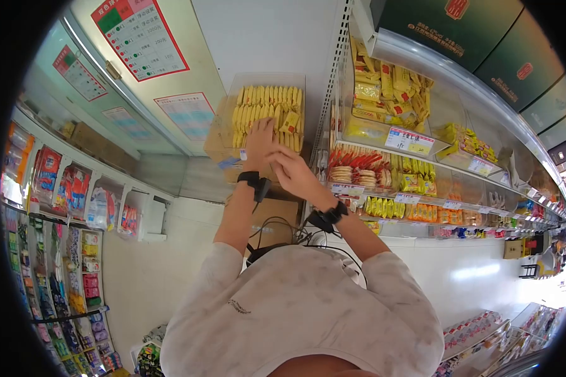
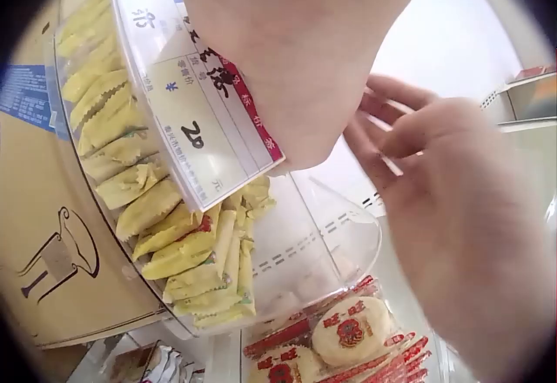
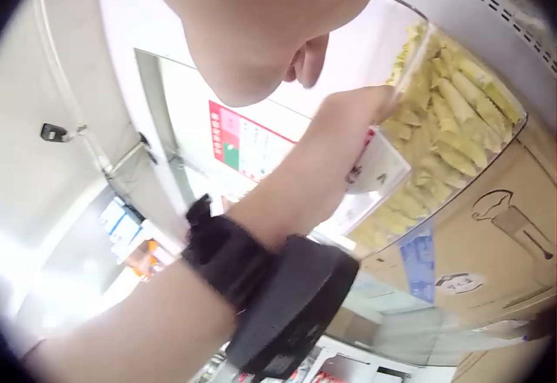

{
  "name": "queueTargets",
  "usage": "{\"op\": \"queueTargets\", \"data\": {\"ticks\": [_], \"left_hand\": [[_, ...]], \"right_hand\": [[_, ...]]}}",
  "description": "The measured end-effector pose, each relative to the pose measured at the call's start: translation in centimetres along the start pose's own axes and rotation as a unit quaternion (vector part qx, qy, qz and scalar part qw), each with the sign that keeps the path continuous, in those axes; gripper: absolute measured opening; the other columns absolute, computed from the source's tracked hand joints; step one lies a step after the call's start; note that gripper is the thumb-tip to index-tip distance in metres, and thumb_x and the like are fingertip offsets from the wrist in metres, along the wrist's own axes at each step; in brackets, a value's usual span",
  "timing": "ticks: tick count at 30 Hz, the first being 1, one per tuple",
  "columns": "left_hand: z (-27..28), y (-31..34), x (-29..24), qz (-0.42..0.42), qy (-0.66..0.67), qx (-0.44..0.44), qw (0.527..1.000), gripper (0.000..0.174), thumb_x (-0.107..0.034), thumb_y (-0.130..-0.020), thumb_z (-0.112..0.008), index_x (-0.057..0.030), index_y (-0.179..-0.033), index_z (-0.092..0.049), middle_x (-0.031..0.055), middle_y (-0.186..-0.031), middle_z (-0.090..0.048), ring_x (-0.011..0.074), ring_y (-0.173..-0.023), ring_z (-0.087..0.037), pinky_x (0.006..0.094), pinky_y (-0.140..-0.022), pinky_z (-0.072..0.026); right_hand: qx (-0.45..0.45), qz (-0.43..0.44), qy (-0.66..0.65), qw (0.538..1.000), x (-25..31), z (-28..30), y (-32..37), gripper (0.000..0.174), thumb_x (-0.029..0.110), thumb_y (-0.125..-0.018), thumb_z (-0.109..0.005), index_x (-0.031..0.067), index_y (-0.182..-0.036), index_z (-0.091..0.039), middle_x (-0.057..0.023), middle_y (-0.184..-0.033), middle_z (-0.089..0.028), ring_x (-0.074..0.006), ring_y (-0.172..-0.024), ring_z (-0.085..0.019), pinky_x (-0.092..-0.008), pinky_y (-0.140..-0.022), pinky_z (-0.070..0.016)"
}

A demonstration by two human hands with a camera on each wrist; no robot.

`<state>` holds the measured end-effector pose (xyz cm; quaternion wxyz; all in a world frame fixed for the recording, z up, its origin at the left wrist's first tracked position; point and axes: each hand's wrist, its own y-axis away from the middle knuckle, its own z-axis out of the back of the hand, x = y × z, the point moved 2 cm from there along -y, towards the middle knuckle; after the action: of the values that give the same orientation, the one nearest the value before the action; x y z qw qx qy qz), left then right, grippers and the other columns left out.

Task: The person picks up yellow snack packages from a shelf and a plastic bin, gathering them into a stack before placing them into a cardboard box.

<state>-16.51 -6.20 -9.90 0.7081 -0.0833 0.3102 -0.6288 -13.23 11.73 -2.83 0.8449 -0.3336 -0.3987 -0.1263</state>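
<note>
A clear plastic bin holds rows of small yellow-wrapped snack packets. My left hand reaches over its front, fingers laid on the packets. Its fingertips are hidden in both wrist views. Just below the palm, a price card marked 20 is fixed to the bin's front. My right hand hovers close by my left wrist, fingers loosely bent with nothing between them. In the left wrist view, that right hand appears blurred, off to the side of the bin.
Under the bin stands a cardboard box. To the right, shelves carry yellow packets and red-and-white rice cracker packs. A glass door is at the left, above racks of bagged goods. Black cables hang before my body.
</note>
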Motion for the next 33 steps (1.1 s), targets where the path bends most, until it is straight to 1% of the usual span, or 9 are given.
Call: {"op": "queueTargets", "data": {"ticks": [3, 6, 9, 12, 15, 18, 24, 27, 33], "left_hand": [[0.6, -0.2, -1.2, -0.035, -0.042, -0.036, 0.998, 0.043, -0.011, -0.088, -0.062, -0.0134, -0.131, -0.064, 0.007, -0.137, -0.057, 0.0321, -0.128, -0.05, 0.0445, -0.104, -0.0428], [-1.0, -1.2, -1.0, -0.144, 0.0, -0.018, 0.989, 0.039, -0.01, -0.087, -0.063, -0.0149, -0.126, -0.068, 0.0051, -0.135, -0.06, 0.0304, -0.129, -0.051, 0.0471, -0.105, -0.0419], [-3.5, -1.7, -1.2, -0.113, 0.075, 0.054, 0.989, 0.033, -0.009, -0.086, -0.066, -0.0139, -0.118, -0.073, 0.0041, -0.128, -0.063, 0.0299, -0.123, -0.054, 0.0469, -0.104, -0.041], [-3.2, -2.6, -2.0, -0.115, 0.04, 0.095, 0.988, 0.029, -0.012, -0.084, -0.069, -0.0135, -0.112, -0.075, 0.0036, -0.122, -0.064, 0.0284, -0.116, -0.056, 0.0459, -0.101, -0.041], [-2.5, -2.5, -2.2, -0.121, 0.013, 0.046, 0.991, 0.026, -0.013, -0.082, -0.072, -0.0116, -0.107, -0.077, 0.0047, -0.117, -0.064, 0.0281, -0.112, -0.056, 0.0454, -0.098, -0.0408], [-2.7, -2.7, -1.8, -0.072, 0.005, 0.043, 0.996, 0.025, -0.013, -0.08, -0.074, -0.0096, -0.105, -0.077, 0.0051, -0.115, -0.065, 0.0284, -0.113, -0.055, 0.047, -0.096, -0.0407], [-2.4, -2.3, -1.8, -0.004, 0.009, -0.04, 0.999, 0.02, -0.009, -0.081, -0.073, -0.0071, -0.1, -0.078, 0.0065, -0.108, -0.066, 0.03, -0.112, -0.053, 0.0476, -0.096, -0.0404], [-2.2, -2.3, -1.8, 0.024, 0.006, -0.064, 0.998, 0.019, -0.008, -0.084, -0.071, -0.0064, -0.102, -0.077, 0.006, -0.113, -0.068, 0.0303, -0.115, -0.053, 0.0473, -0.098, -0.04], [-3.2, -2.4, -1.2, -0.01, -0.001, -0.064, 0.998, 0.023, -0.009, -0.084, -0.069, -0.0043, -0.106, -0.075, 0.0061, -0.125, -0.068, 0.0324, -0.124, -0.053, 0.0489, -0.105, -0.038]], "right_hand": [[-0.029, 0.019, -0.069, 0.997, 4.1, 2.2, 2.0, 0.019, -0.009, -0.089, -0.055, -0.0007, -0.103, -0.065, -0.0129, -0.116, -0.062, -0.0305, -0.1, -0.065, -0.0359, -0.083, -0.0525], [-0.058, -0.031, -0.075, 0.995, 4.4, 3.7, 4.3, 0.019, -0.01, -0.09, -0.054, -0.0004, -0.101, -0.066, -0.0111, -0.113, -0.064, -0.0248, -0.096, -0.065, -0.0335, -0.079, -0.0528], [-0.068, -0.075, -0.037, 0.994, 5.6, 5.2, 5.5, 0.021, -0.011, -0.09, -0.053, 0.0, -0.101, -0.067, -0.0105, -0.111, -0.065, -0.0239, -0.095, -0.066, -0.0314, -0.079, -0.0524], [-0.082, -0.065, -0.043, 0.994, 7.4, 6.3, 6.2, 0.022, -0.012, -0.09, -0.052, 0.0004, -0.101, -0.068, -0.0101, -0.111, -0.065, -0.0235, -0.094, -0.066, -0.03, -0.079, -0.0525], [-0.096, -0.071, -0.056, 0.991, 8.4, 7.2, 7.4, 0.022, -0.012, -0.09, -0.052, 0.0001, -0.101, -0.068, -0.0101, -0.11, -0.066, -0.022, -0.094, -0.066, -0.0292, -0.079, -0.0527], [-0.1, -0.077, -0.018, 0.992, 8.9, 7.8, 8.7, 0.023, -0.013, -0.09, -0.052, -0.0004, -0.101, -0.068, -0.0108, -0.109, -0.066, -0.0212, -0.093, -0.066, -0.0294, -0.079, -0.0537], [-0.114, -0.1, -0.019, 0.988, 10.2, 8.7, 9.6, 0.024, -0.014, -0.09, -0.052, -0.0007, -0.1, -0.069, -0.0113, -0.109, -0.067, -0.0207, -0.092, -0.067, -0.0301, -0.079, -0.0548], [-0.123, -0.1, -0.019, 0.987, 10.1, 8.8, 9.7, 0.024, -0.014, -0.09, -0.051, -0.0009, -0.1, -0.069, -0.0109, -0.109, -0.068, -0.0204, -0.091, -0.067, -0.03, -0.079, -0.0552], [-0.125, -0.08, 0.001, 0.989, 11.3, 9.5, 9.0, 0.025, -0.015, -0.089, -0.052, -0.0009, -0.099, -0.07, -0.0111, -0.108, -0.068, -0.0204, -0.092, -0.068, -0.0298, -0.08, -0.0558]]}}
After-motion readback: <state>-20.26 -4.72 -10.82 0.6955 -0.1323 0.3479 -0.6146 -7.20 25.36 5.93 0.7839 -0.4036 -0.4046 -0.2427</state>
